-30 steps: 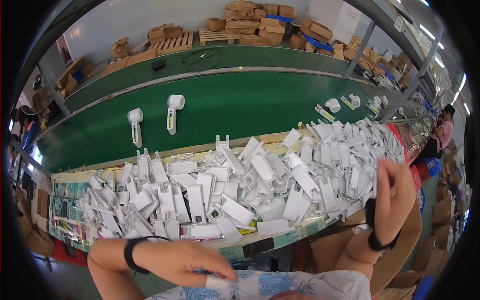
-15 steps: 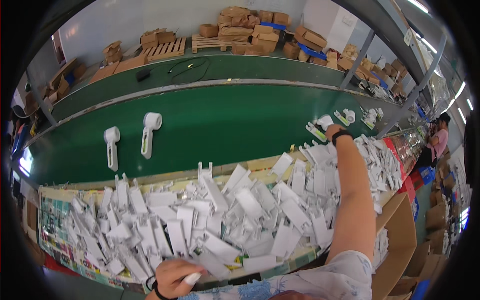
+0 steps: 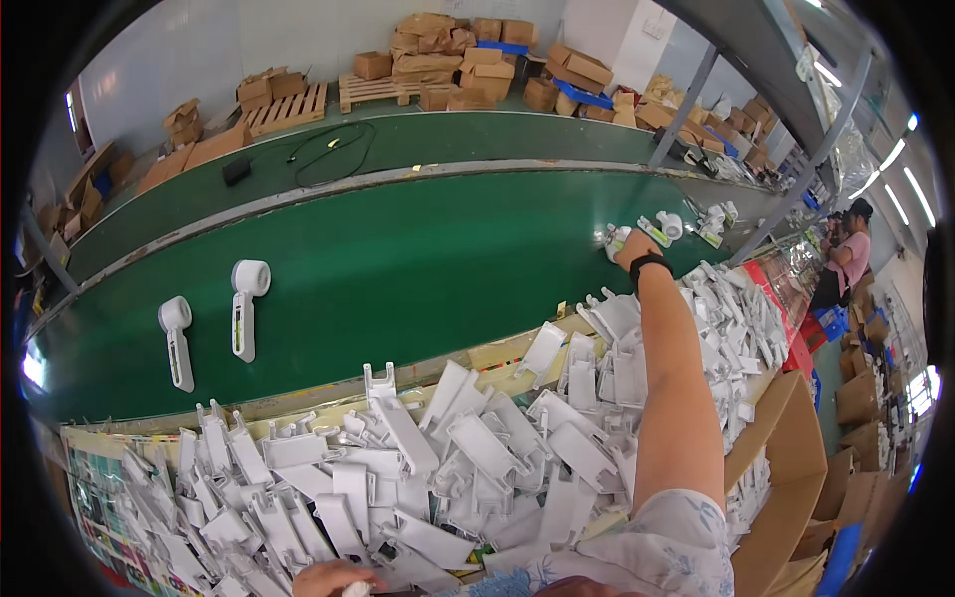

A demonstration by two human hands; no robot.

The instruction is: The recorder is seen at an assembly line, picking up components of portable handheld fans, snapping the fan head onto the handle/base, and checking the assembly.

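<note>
My right hand [image 3: 630, 249] reaches far across the green belt and closes on a white handheld fan [image 3: 613, 239] with a green strip in its handle; the fingertips are partly hidden. My left hand [image 3: 333, 577] is curled at the lower edge, partly cut off, with something small and white at its fingers that I cannot make out. Between my arms and the belt lies a big heap of white plastic handle covers [image 3: 482, 448]. Two more white fans, one upright-lying fan [image 3: 245, 308] and one slimmer-looking fan [image 3: 177, 343], lie on the belt at the left.
Beyond my right hand more fan parts [image 3: 665, 228] lie on the green belt [image 3: 428, 269]. An open cardboard box [image 3: 786, 478] stands beside my right arm. A metal post [image 3: 686, 104] rises behind the belt. A person in pink [image 3: 849, 259] works at the far right.
The view has swung, so the belt and heap sit lower and farther left. My right hand stays at the fan, now covering more of it. My left hand has slipped mostly below the lower edge.
</note>
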